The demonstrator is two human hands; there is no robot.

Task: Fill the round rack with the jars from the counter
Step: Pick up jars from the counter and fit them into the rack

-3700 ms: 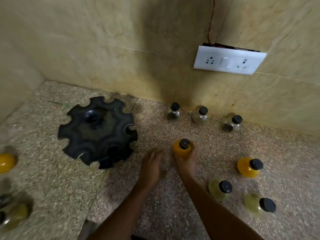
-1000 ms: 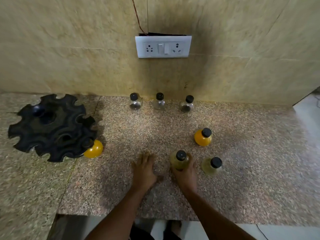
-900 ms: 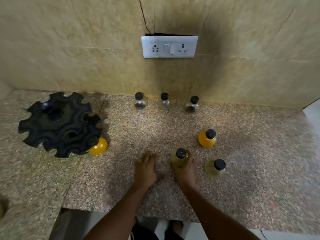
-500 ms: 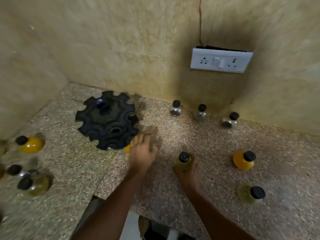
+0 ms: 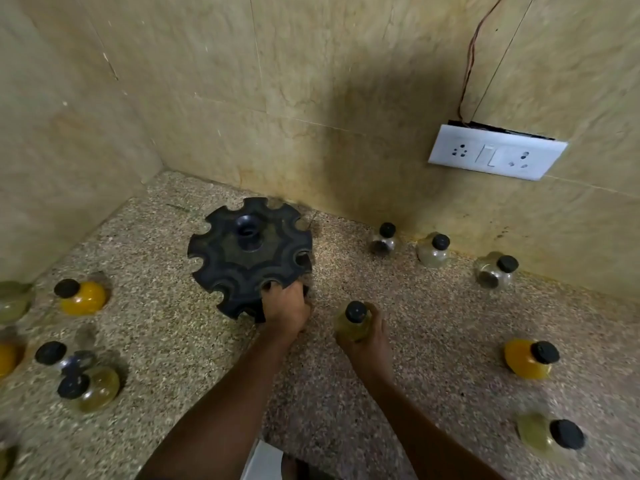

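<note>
The left hand [image 5: 285, 308] lay on the near edge of the black rack [image 5: 250, 252], its fingers [image 5: 273, 292] curled over the rim at one of the notches — whether they held anything under them, I cannot tell. Just to the right of it, the right hand [image 5: 369, 337] was closed around a pale yellow jar [image 5: 351, 325] with a black cap, upright, near the rack but not in it. Beyond the right fingers, three clear jars [image 5: 433, 251] stood in a row along the wall. To the right of that hand were an orange jar [image 5: 528, 358] and, nearer, a pale one [image 5: 547, 439]. Far to the left of the left fingers, more jars stood on the table [image 5: 166, 334] — one orange [image 5: 81, 297], others pale or clear.
</note>
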